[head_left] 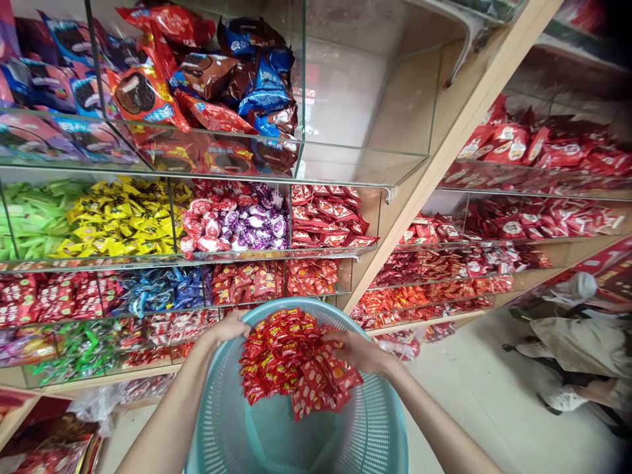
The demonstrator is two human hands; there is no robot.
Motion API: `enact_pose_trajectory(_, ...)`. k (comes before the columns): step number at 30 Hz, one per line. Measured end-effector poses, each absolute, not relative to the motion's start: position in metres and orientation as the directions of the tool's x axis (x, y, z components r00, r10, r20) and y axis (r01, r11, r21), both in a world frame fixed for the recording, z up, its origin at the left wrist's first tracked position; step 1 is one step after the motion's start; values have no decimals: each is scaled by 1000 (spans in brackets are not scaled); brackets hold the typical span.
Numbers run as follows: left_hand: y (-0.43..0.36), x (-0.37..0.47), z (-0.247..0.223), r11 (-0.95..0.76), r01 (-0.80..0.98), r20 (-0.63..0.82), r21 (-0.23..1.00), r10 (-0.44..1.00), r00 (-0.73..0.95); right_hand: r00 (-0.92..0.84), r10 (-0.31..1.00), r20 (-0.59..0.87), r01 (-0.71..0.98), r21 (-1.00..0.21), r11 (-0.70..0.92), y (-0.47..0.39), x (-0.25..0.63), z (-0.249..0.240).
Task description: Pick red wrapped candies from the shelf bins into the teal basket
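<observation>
A teal plastic basket (390,408) with slotted walls is in front of me, below the shelves. My left hand (230,329) is closed around its rim at the far left. Inside, toward the far side, is a heap of small red candy packets with yellow lettering (276,352). Red packets with pale round spots (326,382) lie on the heap's right side. My right hand (353,349) reaches over the right rim into these spotted packets, its fingers curled on them and partly hidden. Part of the basket's bottom shows bare nearer to me.
Glass-fronted shelves hold wrapped sweets: yellow packets (128,217), red and purple twists (237,220), and packaged cookies (207,79). A slanting wooden upright (424,178) stands right of the basket. Plastic bags (93,405) lie low at left. Another person (582,349) is at the right, over pale floor (474,401).
</observation>
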State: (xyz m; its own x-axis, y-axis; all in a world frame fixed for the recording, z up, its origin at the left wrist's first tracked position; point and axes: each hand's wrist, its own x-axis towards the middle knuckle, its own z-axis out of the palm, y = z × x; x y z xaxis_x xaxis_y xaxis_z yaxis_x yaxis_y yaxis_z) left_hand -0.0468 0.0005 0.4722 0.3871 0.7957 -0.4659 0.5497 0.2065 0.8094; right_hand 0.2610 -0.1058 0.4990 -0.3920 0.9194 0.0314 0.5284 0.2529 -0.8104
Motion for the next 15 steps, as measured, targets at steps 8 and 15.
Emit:
enact_pose_trajectory(8, 1, -46, 473, 208, 562, -473, 800, 796, 378, -245, 964, 101, 806, -532, 261, -115, 249, 476)
enact_pose_trajectory(15, -1, -45, 475, 225, 537, -469, 813, 798, 377, -180, 979, 98, 945, -259, 200, -133, 236, 480)
